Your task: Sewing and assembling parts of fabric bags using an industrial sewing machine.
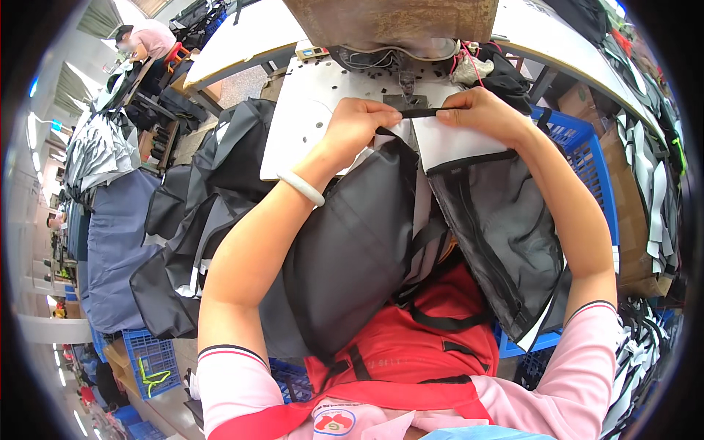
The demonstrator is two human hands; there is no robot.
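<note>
Between my two hands a short black strap (420, 113) is stretched level, just in front of the machine's metal plate (405, 100). My left hand (361, 123) pinches its left end, thumb and fingers closed. The right end is pinched in my right hand (480, 114). Below hangs a dark grey fabric piece (359, 242) on the left, draped over my lap. On the right hangs a panel with black mesh (502, 227) and a white upper part (458, 139). How the strap joins these pieces is hidden by my fingers.
A white work table (297, 125) carries scattered small black bits beneath a brown machine head (396, 18). Dark fabric (227, 161) is heaped at the left. A blue crate (587, 158) stands close to my right arm. Another person (150, 40) sits at the far left.
</note>
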